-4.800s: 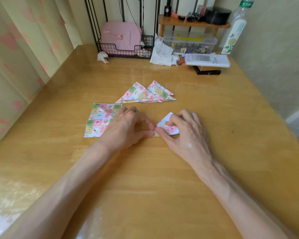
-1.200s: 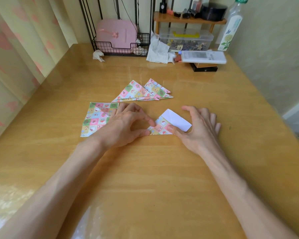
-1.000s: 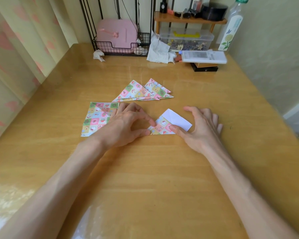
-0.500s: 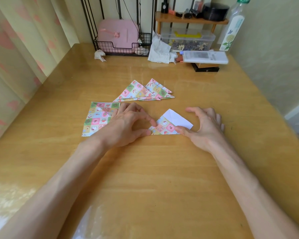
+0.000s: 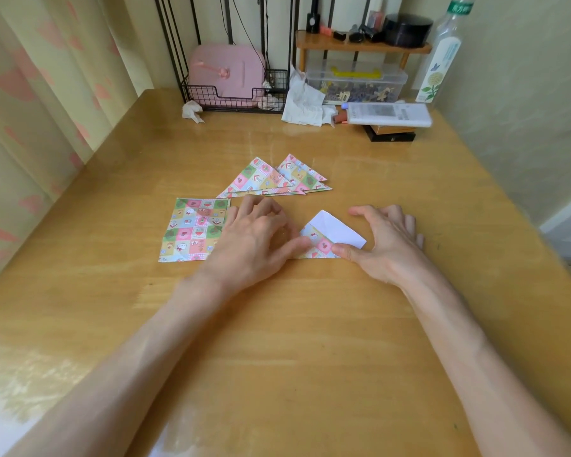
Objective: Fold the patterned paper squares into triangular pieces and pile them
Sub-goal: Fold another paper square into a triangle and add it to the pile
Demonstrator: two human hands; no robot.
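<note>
A half-folded patterned paper (image 5: 327, 237) lies flat in the middle of the wooden table (image 5: 277, 357), its white underside showing at the upper right. My left hand (image 5: 254, 239) covers its left part and presses it down with thumb and fingertips. My right hand (image 5: 383, 242) has its thumb on the paper's lower right edge, the other fingers spread beside it. A flat unfolded patterned square (image 5: 195, 229) lies to the left of my left hand. Behind the hands sits a pile of folded patterned triangles (image 5: 277, 179).
At the back stand a black wire rack with a pink case (image 5: 228, 74), crumpled tissues (image 5: 304, 103), a clear plastic box (image 5: 356, 80), a white remote-like box (image 5: 388, 113) on a dark block, and a bottle (image 5: 442, 57). A curtain hangs at left, a wall at right.
My right thumb has slid rightward along the paper's lower edge since a second ago, and the flap shows more white. My left hand stays in place on the paper.
</note>
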